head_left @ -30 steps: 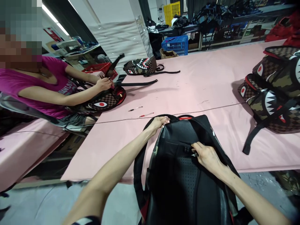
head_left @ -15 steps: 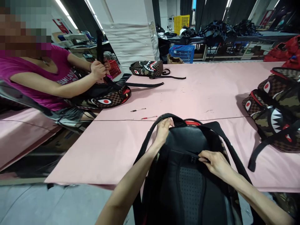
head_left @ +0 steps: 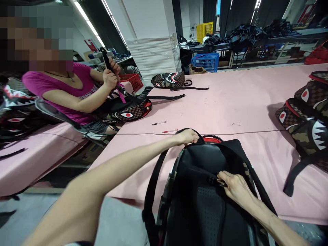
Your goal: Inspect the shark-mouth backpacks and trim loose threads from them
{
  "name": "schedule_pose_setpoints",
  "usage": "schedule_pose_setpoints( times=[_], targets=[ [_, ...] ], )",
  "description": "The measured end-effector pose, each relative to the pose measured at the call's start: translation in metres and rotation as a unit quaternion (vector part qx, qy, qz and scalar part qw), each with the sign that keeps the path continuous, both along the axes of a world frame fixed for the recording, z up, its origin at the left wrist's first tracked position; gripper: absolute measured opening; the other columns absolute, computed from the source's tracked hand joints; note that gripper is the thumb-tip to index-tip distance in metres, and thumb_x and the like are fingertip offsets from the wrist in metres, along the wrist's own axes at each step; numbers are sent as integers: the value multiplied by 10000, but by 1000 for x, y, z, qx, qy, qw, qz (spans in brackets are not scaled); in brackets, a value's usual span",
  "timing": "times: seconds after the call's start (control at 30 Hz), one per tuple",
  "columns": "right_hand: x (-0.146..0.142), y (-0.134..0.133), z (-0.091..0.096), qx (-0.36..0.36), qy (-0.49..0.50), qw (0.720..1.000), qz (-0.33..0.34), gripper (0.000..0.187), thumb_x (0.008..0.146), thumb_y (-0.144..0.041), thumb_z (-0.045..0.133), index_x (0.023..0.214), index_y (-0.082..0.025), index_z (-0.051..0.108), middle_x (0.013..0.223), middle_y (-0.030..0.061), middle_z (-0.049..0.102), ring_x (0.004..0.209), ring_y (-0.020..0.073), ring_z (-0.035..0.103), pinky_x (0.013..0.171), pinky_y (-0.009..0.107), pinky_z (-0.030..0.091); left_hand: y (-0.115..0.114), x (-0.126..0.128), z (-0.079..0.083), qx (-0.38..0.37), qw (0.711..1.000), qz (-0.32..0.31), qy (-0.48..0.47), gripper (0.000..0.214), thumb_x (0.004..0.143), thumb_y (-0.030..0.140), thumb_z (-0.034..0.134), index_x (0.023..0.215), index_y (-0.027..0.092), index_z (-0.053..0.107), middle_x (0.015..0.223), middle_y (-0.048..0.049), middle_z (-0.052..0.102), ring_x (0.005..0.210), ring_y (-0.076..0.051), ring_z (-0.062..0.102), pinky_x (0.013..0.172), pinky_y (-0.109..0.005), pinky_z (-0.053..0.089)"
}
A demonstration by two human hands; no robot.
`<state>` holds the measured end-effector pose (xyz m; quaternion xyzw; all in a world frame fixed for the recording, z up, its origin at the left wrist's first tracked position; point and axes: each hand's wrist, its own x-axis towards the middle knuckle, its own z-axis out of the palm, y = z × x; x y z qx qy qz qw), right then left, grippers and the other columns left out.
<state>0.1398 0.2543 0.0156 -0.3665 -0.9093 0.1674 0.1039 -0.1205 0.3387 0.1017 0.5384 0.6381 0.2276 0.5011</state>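
A black backpack point(head_left: 210, 208) with camouflage sides stands upright in front of me, its padded, perforated back panel towards me. At its top left, my left hand point(head_left: 188, 136) is closed on a black shoulder strap near the upper edge. My right hand point(head_left: 235, 186) is in a pinch against the upper back panel, by a small dark tag. A small glinting piece shows under those fingers, too little of it to name. Red lining point(head_left: 212, 139) peeks out behind the top edge. Another black strap runs down the bag's right side.
A pink-covered table point(head_left: 230, 102) lies ahead, with two pens point(head_left: 169, 131) on it. Shark-face backpacks point(head_left: 304, 126) are stacked at right; another bag point(head_left: 169, 80) lies at the far edge. At left, a seated co-worker point(head_left: 84, 85) holds a strap over a similar bag.
My left hand has shifted right along the bag's top, and its forearm now lies further across. The left strap hangs more freely. My right hand stays at the back panel; the view has turned left.
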Motion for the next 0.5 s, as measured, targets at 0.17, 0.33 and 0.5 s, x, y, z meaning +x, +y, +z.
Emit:
schedule_pose_setpoints(
  times=[0.17, 0.33, 0.5],
  targets=[
    [5, 4, -13, 7, 21, 1000, -6, 289, 651, 42, 369, 751, -204, 484, 705, -25, 562, 583, 119, 568, 522, 242, 257, -9, 3, 59, -116, 990, -54, 51, 199, 588, 21, 510, 426, 136, 508, 361, 48, 322, 330, -47, 224, 368, -212, 133],
    [3, 10, -18, 1, 20, 1000, -14, 278, 630, 39, 375, 729, -199, 479, 668, -24, 558, 547, 115, 545, 503, 243, 234, -42, 7, 158, -8, 1000, 23, 16, 257, 770, 92, 533, 520, 115, 475, 406, 71, 302, 344, 1, 247, 405, -148, 168],
    [-4, 15, -14, -22, 49, 998, -13, 210, 734, -14, 379, 724, -204, 470, 698, -3, 603, 612, 133, 594, 528, 228, 287, -100, -27, 254, 141, 974, 129, 120, 344, 917, 143, 344, 651, 53, 543, 453, 72, 363, 393, 40, 341, 497, -110, 281]
  ],
)
